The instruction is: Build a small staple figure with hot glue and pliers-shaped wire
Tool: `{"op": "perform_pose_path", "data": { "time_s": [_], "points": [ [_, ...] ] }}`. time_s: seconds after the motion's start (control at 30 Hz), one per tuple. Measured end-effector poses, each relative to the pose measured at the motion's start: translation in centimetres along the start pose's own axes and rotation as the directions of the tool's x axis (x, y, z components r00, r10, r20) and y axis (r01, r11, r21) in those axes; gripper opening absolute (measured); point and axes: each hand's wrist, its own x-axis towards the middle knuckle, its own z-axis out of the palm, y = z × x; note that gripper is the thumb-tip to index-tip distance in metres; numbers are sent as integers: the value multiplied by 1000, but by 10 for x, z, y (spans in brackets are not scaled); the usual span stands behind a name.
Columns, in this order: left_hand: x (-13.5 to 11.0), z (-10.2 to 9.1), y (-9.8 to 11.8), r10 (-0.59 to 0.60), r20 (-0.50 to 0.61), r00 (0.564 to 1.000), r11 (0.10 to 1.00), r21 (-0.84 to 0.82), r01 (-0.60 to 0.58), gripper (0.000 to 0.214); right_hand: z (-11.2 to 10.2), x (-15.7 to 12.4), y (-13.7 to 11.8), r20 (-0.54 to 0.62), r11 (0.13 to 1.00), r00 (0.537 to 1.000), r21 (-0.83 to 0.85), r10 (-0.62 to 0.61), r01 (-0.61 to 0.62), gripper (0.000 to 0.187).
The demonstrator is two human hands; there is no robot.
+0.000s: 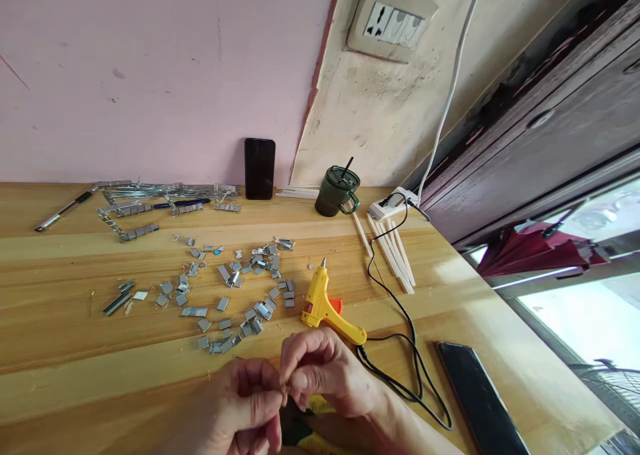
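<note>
At the near edge of the table, my left hand [250,402] and my right hand [323,372] meet fingertip to fingertip. Both are closed in a pinch around something tiny that the fingers mostly hide; its kind does not show. Just beyond my right hand lies a yellow glue gun [320,302] with an orange trigger, its nozzle pointing away from me. Many small grey metal-looking pieces [257,315] are scattered beyond my left hand, some of them in loose clusters.
White glue sticks [393,252] lie beside a power strip [393,205]. A green lidded mug [337,192] and an upright phone [259,168] stand by the wall. A black cable [413,328] loops near a second phone [480,395]. Thin metal rods [175,191] and a pen [65,212] lie at the back left.
</note>
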Motion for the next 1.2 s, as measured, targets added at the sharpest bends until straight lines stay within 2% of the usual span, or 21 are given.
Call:
{"op": "perform_pose_path", "data": {
  "time_s": [0.03, 0.07, 0.13, 0.2, 0.23, 0.3, 0.37, 0.43, 0.5, 0.6, 0.77, 0.93, 1.0, 1.03, 1.07, 1.1, 1.13, 1.2],
  "points": [
    [-1, 0, 1, 96, -66, 993, 991, 95, -90, 29, 0, 1, 1, -37, 1000, 999, 17, -17, 17, 30],
    [-1, 0, 1, 220, -120, 968, 958, 216, -191, 27, 0, 3, 1, -74, 999, 997, 28, -33, 36, 31],
    [1, -3, -2, 492, -142, 859, 792, 483, -374, 22, 0, 3, 1, -128, 998, 990, 21, -58, 61, 32],
    [5, -10, -8, 696, -43, 717, 530, 703, -473, 17, 2, 2, 0, -131, 998, 990, -23, -53, 51, 33],
    [7, -14, -11, 757, 39, 652, 383, 782, -492, 16, 3, 1, -1, -122, 998, 992, -47, -42, 36, 32],
    [12, -23, -17, 816, 227, 532, 93, 856, -508, 15, 6, -1, -3, -118, 993, 993, -115, -13, -1, 30],
    [17, -31, -21, 803, 389, 452, -132, 855, -502, 15, 9, -2, -5, -153, 978, 988, -204, 7, -39, 28],
    [20, -36, -23, 769, 488, 414, -267, 833, -485, 14, 11, -2, -8, -202, 953, 979, -294, 12, -72, 25],
    [21, -38, -23, 752, 528, 395, -339, 824, -455, 13, 13, -2, -11, -247, 926, 969, -364, 13, -105, 20],
    [21, -38, -21, 754, 536, 380, -378, 827, -416, 13, 15, -3, -14, -275, 867, 961, -478, 2, -139, 12],
    [22, -39, -19, 735, 593, 330, -451, 790, -416, 13, 19, -6, -14, -296, 785, 954, -601, -46, -148, 8],
    [22, -35, -16, 739, 575, 351, -441, 807, -393, 19, 20, -6, -10, -301, 705, 947, -696, -113, -137, 10],
    [21, -33, -17, 733, 565, 380, -406, 811, -422, 20, 20, -6, -9, -291, 655, 946, -744, -139, -133, 12],
    [21, -32, -18, 734, 541, 411, -358, 822, -443, 19, 20, -5, -10, -284, 629, 948, -766, -146, -133, 12],
    [21, -32, -18, 739, 494, 458, -279, 844, -459, 19, 20, -6, -11, -278, 608, 949, -782, -148, -134, 13],
    [21, -31, -19, 737, 424, 526, -167, 869, -466, 18, 20, -6, -12, -272, 594, 951, -793, -146, -136, 13],
    [21, -30, -19, 724, 334, 604, -20, 885, -465, 18, 21, -7, -13, -264, 587, 954, -799, -142, -134, 12],
    [21, -26, -16, 616, 131, 777, 351, 837, -419, 16, 22, -8, -16, -250, 592, 959, -796, -130, -127, 12]
  ]
}}
